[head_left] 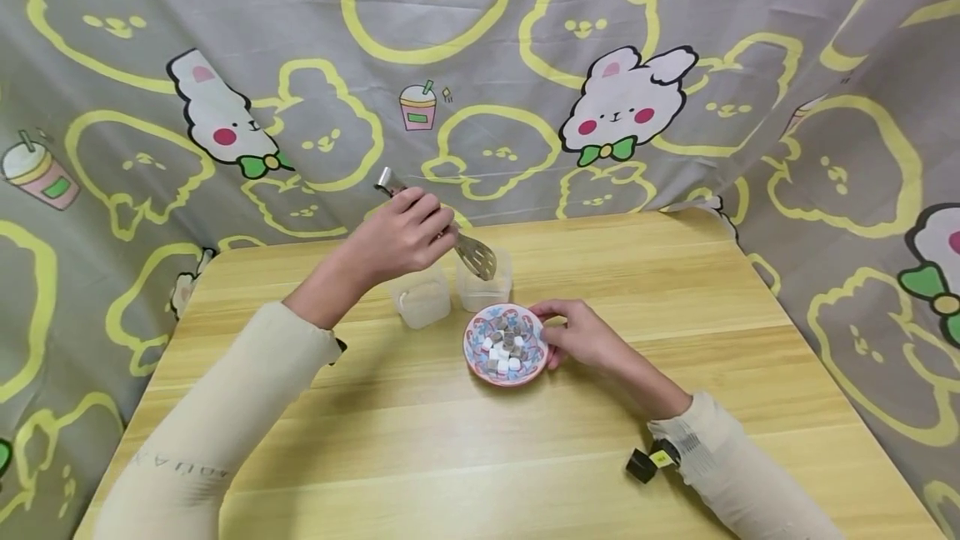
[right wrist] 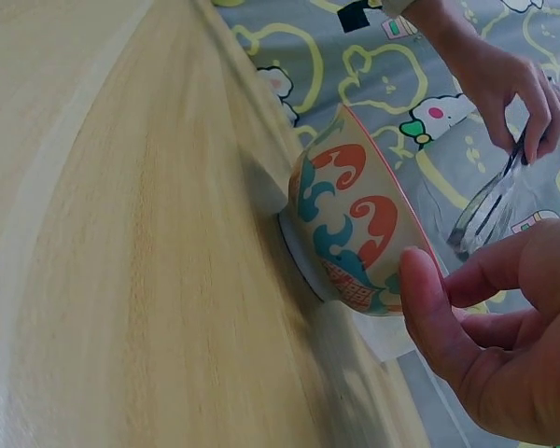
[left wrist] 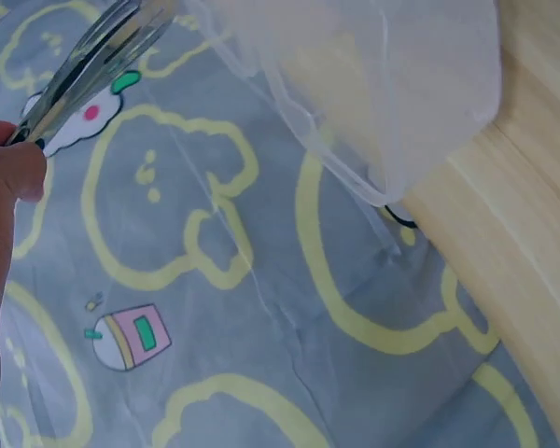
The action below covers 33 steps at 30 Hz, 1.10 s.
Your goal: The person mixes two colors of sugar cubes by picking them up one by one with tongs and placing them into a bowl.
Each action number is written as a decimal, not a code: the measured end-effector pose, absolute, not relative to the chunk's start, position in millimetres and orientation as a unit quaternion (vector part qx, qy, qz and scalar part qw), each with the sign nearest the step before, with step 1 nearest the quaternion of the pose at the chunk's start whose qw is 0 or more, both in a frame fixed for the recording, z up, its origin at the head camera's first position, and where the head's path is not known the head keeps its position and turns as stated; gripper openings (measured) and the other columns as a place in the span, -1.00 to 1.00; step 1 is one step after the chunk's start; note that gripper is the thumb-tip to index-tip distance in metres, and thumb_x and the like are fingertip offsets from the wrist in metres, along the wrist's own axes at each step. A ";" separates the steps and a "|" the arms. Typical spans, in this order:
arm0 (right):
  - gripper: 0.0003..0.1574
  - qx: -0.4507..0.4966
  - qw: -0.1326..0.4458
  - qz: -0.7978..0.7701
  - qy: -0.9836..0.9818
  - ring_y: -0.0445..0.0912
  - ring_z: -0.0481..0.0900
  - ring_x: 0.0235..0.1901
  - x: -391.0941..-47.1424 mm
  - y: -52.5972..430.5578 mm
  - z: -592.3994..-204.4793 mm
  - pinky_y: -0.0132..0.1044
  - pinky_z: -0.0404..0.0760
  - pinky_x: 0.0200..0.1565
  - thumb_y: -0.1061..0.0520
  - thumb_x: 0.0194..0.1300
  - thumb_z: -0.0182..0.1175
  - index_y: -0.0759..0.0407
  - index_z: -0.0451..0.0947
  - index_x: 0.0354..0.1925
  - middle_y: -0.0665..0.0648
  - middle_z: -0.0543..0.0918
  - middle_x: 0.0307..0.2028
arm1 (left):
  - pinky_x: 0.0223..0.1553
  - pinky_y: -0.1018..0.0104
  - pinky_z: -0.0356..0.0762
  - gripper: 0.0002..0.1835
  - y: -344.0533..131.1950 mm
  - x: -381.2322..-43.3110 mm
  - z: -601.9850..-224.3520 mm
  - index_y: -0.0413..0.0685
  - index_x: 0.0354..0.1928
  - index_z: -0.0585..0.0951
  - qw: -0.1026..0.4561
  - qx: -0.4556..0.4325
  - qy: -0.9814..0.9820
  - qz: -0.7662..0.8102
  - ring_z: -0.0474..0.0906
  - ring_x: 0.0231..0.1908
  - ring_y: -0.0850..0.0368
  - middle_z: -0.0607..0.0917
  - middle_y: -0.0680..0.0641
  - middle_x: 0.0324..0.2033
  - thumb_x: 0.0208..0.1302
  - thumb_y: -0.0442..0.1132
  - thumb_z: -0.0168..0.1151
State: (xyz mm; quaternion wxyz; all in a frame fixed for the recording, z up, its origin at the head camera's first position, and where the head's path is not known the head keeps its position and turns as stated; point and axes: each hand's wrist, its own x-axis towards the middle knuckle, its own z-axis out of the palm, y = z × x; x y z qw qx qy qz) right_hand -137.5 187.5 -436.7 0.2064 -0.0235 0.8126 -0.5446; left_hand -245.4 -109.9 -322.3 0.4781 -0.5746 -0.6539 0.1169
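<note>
My left hand [head_left: 408, 232] grips the handle of a metal slotted spoon [head_left: 477, 258], raised above the table and slanting down to the right. Its slotted head hangs over the right one of two translucent plastic containers [head_left: 475, 297]; whether anything lies on it is too small to tell. The other plastic container [head_left: 425, 305] stands just to the left. In front of them is a patterned bowl [right wrist: 355, 219] holding several white and grey-brown cubes [head_left: 504, 348]. With thumb and fingers, my right hand [head_left: 581, 333] pinches the bowl's right rim.
A wooden table [head_left: 420, 440] carries the bowl and both containers. Behind it and along the sides hangs a grey curtain [head_left: 465, 23] with yellow outlines and cartoon rabbits. A small black device [head_left: 642, 465] is at the right sleeve.
</note>
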 end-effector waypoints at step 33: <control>-0.42 -0.027 0.206 -0.547 0.811 -0.08 0.66 -0.60 -139.0 186.8 -437.8 -0.04 0.76 -0.40 0.39 0.38 0.10 0.37 0.46 0.35 0.44 0.55 0.25 | -0.14 0.05 0.52 -0.85 -131.5 -167.9 -371.2 -0.03 -0.26 0.70 0.401 -0.511 -0.759 0.045 0.57 -0.27 -0.05 0.73 -0.07 -0.29 0.47 -0.31 0.17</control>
